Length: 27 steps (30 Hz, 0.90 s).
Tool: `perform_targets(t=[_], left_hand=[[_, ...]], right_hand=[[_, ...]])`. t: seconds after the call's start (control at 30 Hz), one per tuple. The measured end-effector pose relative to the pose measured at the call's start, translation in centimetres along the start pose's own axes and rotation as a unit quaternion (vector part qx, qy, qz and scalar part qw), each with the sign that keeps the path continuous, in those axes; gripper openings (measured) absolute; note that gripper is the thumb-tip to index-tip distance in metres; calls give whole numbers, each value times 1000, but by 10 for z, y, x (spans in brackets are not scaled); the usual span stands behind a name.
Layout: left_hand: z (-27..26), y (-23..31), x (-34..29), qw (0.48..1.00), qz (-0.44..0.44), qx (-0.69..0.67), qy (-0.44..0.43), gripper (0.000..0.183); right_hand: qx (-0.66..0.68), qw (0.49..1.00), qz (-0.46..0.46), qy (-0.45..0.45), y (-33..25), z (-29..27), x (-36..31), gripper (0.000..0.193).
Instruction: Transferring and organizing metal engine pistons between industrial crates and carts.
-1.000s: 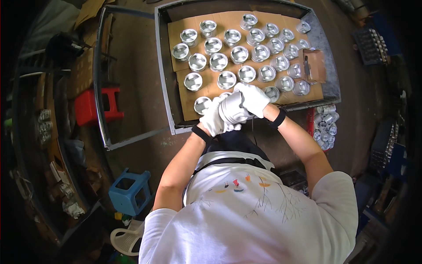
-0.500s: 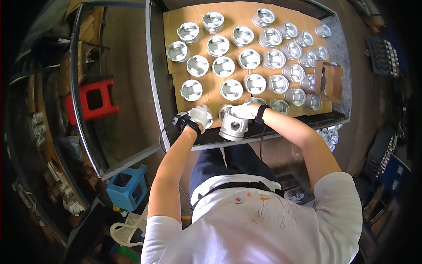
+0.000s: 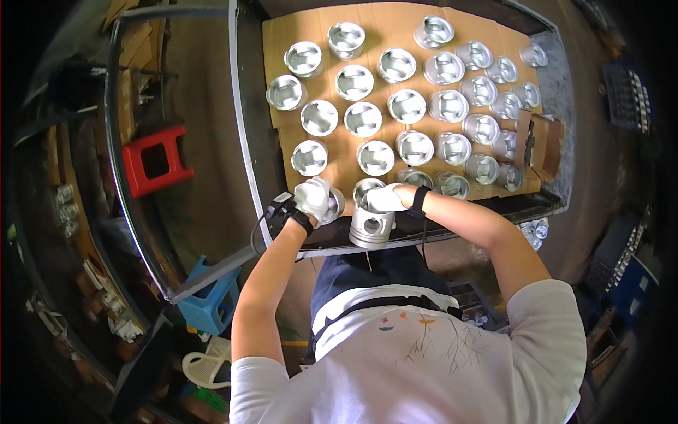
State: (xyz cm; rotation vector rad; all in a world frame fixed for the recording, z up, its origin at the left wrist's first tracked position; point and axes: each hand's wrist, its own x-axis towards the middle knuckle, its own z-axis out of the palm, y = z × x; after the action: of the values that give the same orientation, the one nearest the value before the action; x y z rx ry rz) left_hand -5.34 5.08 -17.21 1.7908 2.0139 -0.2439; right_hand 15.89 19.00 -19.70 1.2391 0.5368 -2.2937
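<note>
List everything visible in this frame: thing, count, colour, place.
pistons: roughly two dozen, silver, in rows on the cardboard
cardboard sheet: one, brown, lining the metal table
small carton: one, brown, table's right edge
stool: one, red, floor at left
blue crate: one, floor lower left
left hand: white glove, on a piston at the near edge
right hand: white glove, gripping the held piston

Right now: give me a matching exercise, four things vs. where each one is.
Things:
1. piston
2. red stool
3. blue stool
4. small cardboard box

Places:
A. on the floor, left of the tray
B. right end of the tray
C. under the right hand, at the near edge
D. on the floor by the person's left elbow

Pairs: 1-C, 2-A, 3-D, 4-B
</note>
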Motion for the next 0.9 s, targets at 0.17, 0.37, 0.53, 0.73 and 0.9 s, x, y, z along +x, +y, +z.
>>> perform_targets(t=[0.17,0.37,0.53,0.73,0.9], left_hand=[[2,-22,31,984,-8,-174,-21,45],[60,-49,69,991,69,37,-111,42],[37,-75,58,959,207,-141,-131,21],[-91,30,-40,912,404,-62,-40,19],[-138,112,-109,841,475,-75,246,31]], right_hand=[[141,932,-100,-319,42,-37,-19,32],[-206,858,-455,-117,98,10,-120,19],[-60,884,-455,92,186,75,-213,15],[410,784,-361,293,334,151,-290,30],[588,591,-437,337,514,174,-265,29]])
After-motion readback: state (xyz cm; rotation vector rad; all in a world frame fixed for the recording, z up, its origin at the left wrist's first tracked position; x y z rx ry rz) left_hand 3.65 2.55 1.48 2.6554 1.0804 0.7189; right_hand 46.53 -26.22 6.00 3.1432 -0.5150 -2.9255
